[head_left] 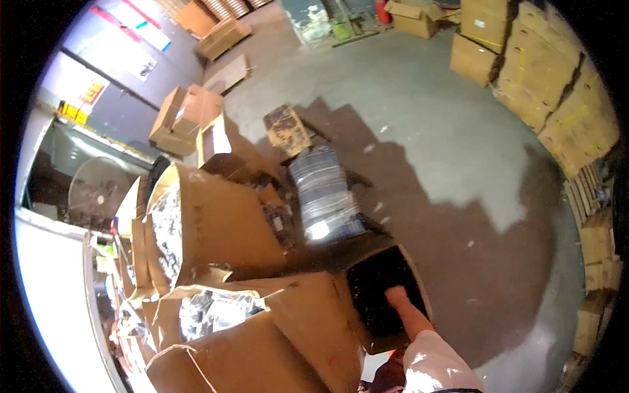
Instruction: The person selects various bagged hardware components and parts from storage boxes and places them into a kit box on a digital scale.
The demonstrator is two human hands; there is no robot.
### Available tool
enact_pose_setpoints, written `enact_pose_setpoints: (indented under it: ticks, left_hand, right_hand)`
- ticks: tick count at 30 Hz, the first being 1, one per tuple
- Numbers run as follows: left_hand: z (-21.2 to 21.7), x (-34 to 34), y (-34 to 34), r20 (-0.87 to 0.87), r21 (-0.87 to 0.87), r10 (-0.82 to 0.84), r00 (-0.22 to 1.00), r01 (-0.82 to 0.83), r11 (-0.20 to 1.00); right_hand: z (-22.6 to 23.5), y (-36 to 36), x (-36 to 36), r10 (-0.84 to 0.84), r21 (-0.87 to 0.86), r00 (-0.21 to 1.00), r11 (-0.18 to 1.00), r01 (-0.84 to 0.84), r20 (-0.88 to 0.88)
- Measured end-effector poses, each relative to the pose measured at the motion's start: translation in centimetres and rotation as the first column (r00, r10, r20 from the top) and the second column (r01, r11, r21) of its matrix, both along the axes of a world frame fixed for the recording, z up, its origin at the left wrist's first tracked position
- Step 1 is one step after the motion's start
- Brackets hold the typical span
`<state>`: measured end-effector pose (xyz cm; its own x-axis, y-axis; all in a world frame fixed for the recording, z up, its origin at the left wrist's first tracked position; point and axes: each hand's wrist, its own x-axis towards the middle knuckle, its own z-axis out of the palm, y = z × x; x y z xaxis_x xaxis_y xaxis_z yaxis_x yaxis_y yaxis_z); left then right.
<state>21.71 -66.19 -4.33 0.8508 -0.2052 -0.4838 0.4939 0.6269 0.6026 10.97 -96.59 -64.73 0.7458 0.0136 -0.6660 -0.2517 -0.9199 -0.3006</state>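
1. One arm showing only: right hand [395,296] in a pale sleeve is coming up from the lower edge, right of centre, and reaching down into the dark mouth of an open cardboard box [419,281] at lower centre.
2. Fingers are sinking into the black interior, so the grip cannot be told: hard to say whether they are spread or closing on anything. Whatever is inside the box is hidden in the dark.
3. Left hand is not appearing anywhere in the frame.
4. Box being reached into is standing on the concrete floor [432,118], touching a larger carton [308,314] on its left.
5. More cartons are crowding the lower left and centre left; two are showing crumpled silver foil lining [208,313].
6. Stack of dark flat discs banded with clear tape [324,196] is lying just above the open box, centre frame, near a stained small box [287,129].
7. Tall stacks of strapped cartons [557,85] are lining the upper right edge, well apart from the hand.
8. Step, as a judgement: hand is reaching inside the box, mid-reach. Any next move is calling for working by feel, since the interior is unlit.
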Motion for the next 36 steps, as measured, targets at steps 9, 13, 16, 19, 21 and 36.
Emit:
enact_pose_setpoints:
  ticks: [9,13,16,19,21,36]
  left_hand:
    - [-3.6,1.2,-3.7,-0.057,-0.037,-0.110,0.992,0.108,0.993]
    - [-3.3,-0.5,-5.0,-0.065,-0.018,-0.115,0.991,0.114,0.993]
    - [-3.5,-1.0,-8.8,-0.098,-0.054,-0.238,0.966,0.233,0.971]
    - [-2.5,-2.7,-7.4,-0.082,-0.018,-0.207,0.975,0.206,0.978]
    - [-1.8,-3.7,-7.0,-0.084,-0.013,-0.206,0.975,0.206,0.979]
    - [4.2,-12.3,2.8,0.004,-0.074,-0.177,0.984,0.177,0.981]
  right_hand:
    - [11.5,-1.0,-3.2,-0.316,0.342,0.945,0.900,0.271,0.083]
    - [12.9,0.6,-4.6,-0.245,0.421,0.961,0.891,0.172,0.126]
    - [7.3,1.4,-9.5,-0.316,0.364,0.947,0.889,0.277,0.051]
    - [15.5,3.7,-8.5,-0.325,0.371,0.920,0.900,0.230,0.218]
    - [21.0,3.8,-8.1,-0.345,0.348,0.917,0.900,0.262,0.202]
    - [34.4,2.0,-5.7,-0.273,0.164,0.582,0.959,0.233,0.766]
